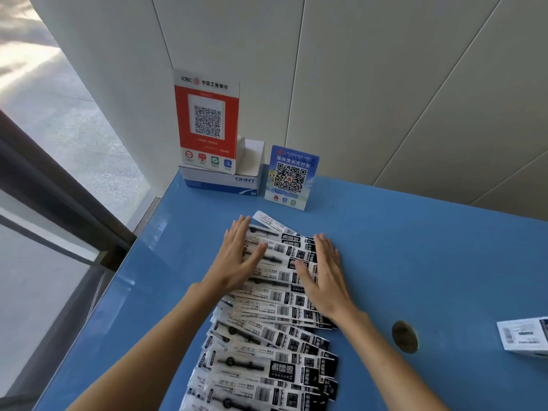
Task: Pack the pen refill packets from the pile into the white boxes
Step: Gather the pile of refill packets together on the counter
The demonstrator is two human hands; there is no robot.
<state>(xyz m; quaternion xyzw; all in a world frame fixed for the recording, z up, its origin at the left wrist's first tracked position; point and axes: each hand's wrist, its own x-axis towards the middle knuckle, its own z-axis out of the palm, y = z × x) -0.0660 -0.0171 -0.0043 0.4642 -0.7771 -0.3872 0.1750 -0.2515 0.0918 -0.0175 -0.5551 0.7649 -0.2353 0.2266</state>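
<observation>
A long pile of pen refill packets, black-and-white with barcodes, is spread in overlapping rows down the middle of the blue table. My left hand lies flat on the pile's far left side, fingers apart. On the far right side of the pile, my right hand also rests flat with spread fingers. Neither hand grips a packet. A white box with a printed label shows partly at the right edge of the table. Another open white box stands at the back.
A red-and-white QR code sign stands on a white CHNT carton at the back left corner. A blue QR code stand sits beside it. A round hole is in the tabletop at right. White wall panels behind; window at left.
</observation>
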